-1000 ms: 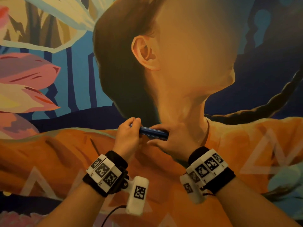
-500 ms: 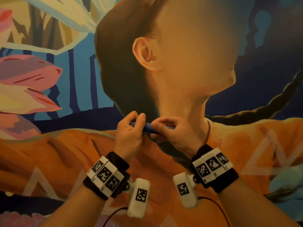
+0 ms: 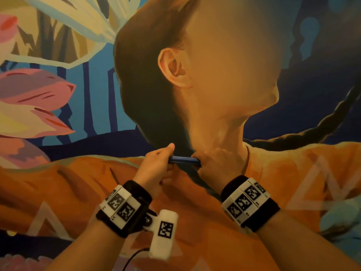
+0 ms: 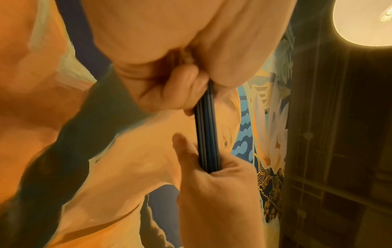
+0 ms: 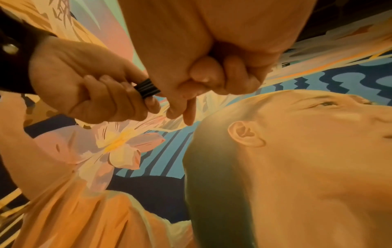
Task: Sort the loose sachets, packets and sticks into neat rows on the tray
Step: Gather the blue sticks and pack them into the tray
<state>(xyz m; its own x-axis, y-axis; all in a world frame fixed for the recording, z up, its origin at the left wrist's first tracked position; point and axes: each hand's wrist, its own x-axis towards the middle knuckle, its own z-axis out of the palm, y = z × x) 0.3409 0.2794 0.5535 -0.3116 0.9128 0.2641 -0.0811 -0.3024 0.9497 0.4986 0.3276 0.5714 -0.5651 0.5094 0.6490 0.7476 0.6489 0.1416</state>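
A bundle of thin dark blue sticks (image 3: 183, 160) lies level between both hands, held up in front of a painted wall. My left hand (image 3: 158, 163) grips its left end, thumb on top and fingers curled below. My right hand (image 3: 212, 163) is closed round its right end. In the left wrist view the sticks (image 4: 206, 130) run from my left hand (image 4: 169, 90) at the top to my right hand (image 4: 212, 177) below. In the right wrist view only a short piece of the sticks (image 5: 146, 89) shows between my left hand (image 5: 95, 90) and my right hand (image 5: 201, 77). No tray is in view.
A large mural (image 3: 214, 75) of a person in an orange top, with flowers and blue shapes, fills the wall right behind my hands. A lit lamp (image 4: 364, 21) and dark panelling (image 4: 339, 151) show at the right of the left wrist view.
The bundle first rose a little, then came back down and levelled. My right hand went from pinching it with its fingertips to closing round its right end. My left hand kept its grip.
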